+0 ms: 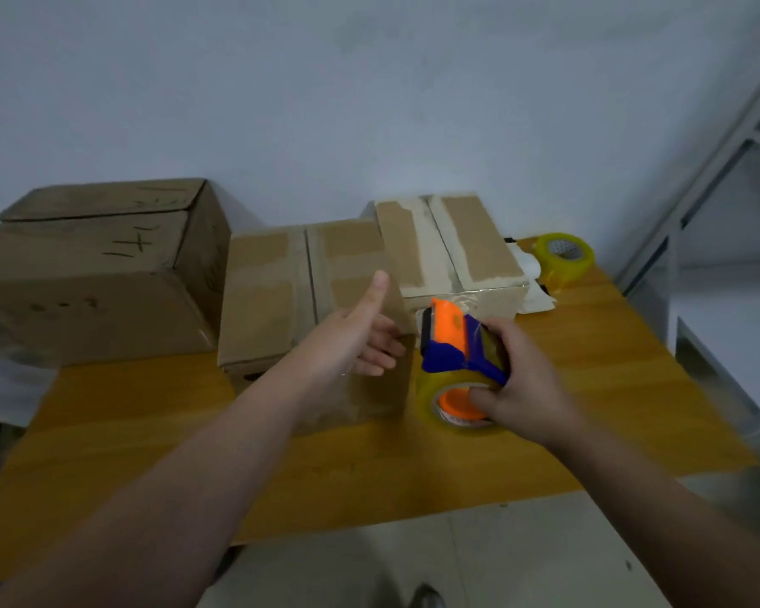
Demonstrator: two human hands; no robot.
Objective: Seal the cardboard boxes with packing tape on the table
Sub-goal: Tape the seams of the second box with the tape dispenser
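Orange and blue plastic marks the tape dispenser (450, 340), held just right of the frame's centre above the wooden bench (150, 423). It is gripped by the right hand (523, 379), whose fingers are curled round the handle and the yellowish roll beneath it. Just to the left, the left hand (360, 340) is laid against the near right corner of the middle box (273, 291), thumb raised and fingers loosely bent against the cardboard, with nothing clasped. The dispenser's head is pointed at the near face of the right box (448, 243), where a glossy strip is seen along the upper edge; whether the tape is joined to it cannot be told. The step in hand is judged to be the taping of a seam while one box is steadied. For the next move, the tape end would need to be pressed onto cardboard, drawn straight along the flap seam, then cut. Farther back, a large box (93, 274) is set at the left, and a spare roll (564, 258) at the upper right.
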